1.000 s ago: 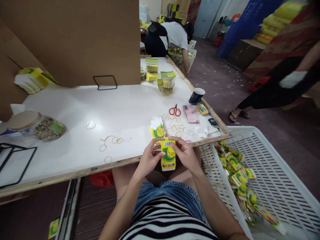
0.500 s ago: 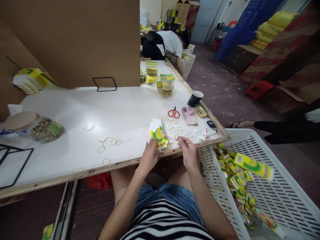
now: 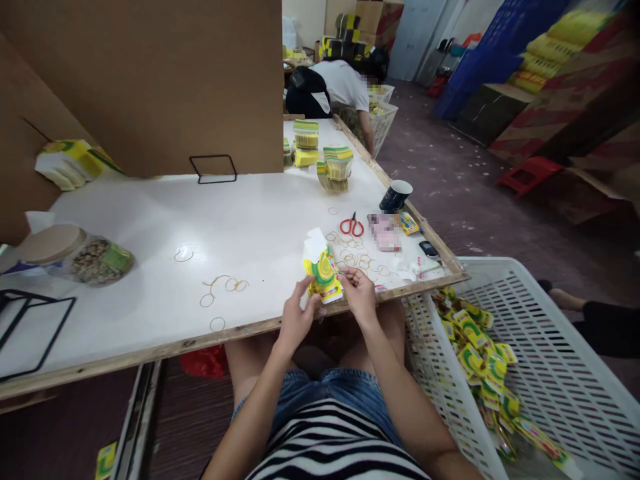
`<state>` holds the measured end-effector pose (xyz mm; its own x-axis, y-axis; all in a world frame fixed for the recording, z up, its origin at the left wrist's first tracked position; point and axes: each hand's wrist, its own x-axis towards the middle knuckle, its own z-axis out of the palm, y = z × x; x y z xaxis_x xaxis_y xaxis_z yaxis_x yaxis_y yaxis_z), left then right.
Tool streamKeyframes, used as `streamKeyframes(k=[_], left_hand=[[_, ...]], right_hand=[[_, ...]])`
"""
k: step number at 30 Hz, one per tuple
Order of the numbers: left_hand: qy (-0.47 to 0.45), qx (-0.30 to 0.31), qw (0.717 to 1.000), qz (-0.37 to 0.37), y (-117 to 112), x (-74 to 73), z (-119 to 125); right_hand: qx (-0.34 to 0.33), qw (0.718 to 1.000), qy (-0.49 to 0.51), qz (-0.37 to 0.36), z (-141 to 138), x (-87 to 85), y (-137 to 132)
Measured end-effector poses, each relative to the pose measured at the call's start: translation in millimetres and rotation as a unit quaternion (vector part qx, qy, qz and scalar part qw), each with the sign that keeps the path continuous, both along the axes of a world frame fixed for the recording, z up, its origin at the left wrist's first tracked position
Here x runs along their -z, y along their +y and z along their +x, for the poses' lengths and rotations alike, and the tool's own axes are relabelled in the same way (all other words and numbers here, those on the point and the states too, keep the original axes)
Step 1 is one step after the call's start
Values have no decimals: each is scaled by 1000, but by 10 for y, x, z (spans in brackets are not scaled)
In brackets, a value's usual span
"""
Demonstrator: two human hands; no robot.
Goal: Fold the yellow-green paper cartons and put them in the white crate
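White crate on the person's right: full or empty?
Partly filled: yellow packets lie heaped on the left inside the white crate, whose perforated right wall shows bare.

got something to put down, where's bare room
The white table is bare between the back wire stand and yellow packaging, and between the left wire rack and nearest rubber bands. Right corner crowded: scissors, more bands, mug.

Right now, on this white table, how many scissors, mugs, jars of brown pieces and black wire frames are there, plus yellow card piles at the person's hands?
Scissors: 1
Mug: 1
Jar of brown pieces: 1
Black wire frames: 2, one cut off at the picture's left edge
Yellow card pile at the hands: 1
Total: 6
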<state>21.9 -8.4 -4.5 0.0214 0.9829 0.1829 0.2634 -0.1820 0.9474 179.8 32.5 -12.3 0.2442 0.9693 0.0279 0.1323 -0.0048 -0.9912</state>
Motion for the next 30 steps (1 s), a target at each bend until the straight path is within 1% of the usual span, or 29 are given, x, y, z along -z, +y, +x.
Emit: streamKeyframes(k=[1, 2, 3, 5, 8, 10, 12, 15, 18, 21, 23, 26, 28, 30], left_hand=[[-73, -31, 997, -9, 2, -15, -7], [-142, -49, 988, -25, 5, -34, -12], [-204, -49, 977, -49, 8, -58, -15], [-294, -13, 950, -106, 9, -117, -15], [-370, 59, 913, -160, -11, -227, -5], [-401, 96, 895, -171, -34, -295, 4], [-417, 117, 884, -176, -53, -342, 14], [-414, 123, 886, -169, -67, -362, 29], [-390, 118, 901, -151, -75, -345, 46], [-363, 112, 913, -150, -87, -311, 62], [-354, 92, 918, -156, -91, -284, 74], [-347, 41, 924, -157, -81, -256, 97], [-331, 24, 930, -155, -69, -262, 115], [-302, 24, 941, -149, -64, -285, 128]], right_hand=[[-2, 998, 59, -2, 2, -35, -35], [-6, 993, 115, -5, -1, -74, -76], [-13, 987, 160, -9, -10, -116, -122], [-33, 977, 211, -24, -41, -195, -222], [-69, 960, 266, -59, -96, -284, -358], [-84, 951, 290, -72, -121, -325, -418], [-94, 948, 296, -72, -131, -358, -454], [-102, 954, 274, -67, -123, -391, -482], [-109, 965, 230, -60, -92, -390, -499], [-114, 976, 180, -52, -58, -373, -514], [-122, 977, 167, -50, -49, -374, -526], [-136, 975, 168, -52, -69, -393, -549], [-123, 980, 152, -44, -93, -394, -564], [-91, 988, 122, -27, -108, -374, -575]])
